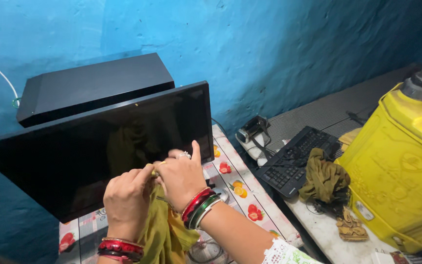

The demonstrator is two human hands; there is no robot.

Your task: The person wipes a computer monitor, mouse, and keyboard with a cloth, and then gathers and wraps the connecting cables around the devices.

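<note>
My left hand (126, 195) and my right hand (181, 175) are close together in front of a black flat monitor (74, 156). Both grip an olive-green cloth (164, 232) that hangs down between my wrists. The right index finger points up against the dark screen near its lower right part. Red and green bangles ring both wrists. The screen is off and reflects my shape.
A black box-shaped case (94, 85) stands behind the monitor against the blue wall. A fruit-print tablecloth (247, 195) covers the table. To the right lie a black keyboard (296, 159), another olive cloth (324, 178), a power strip (252, 134) and a large yellow tank (401, 161).
</note>
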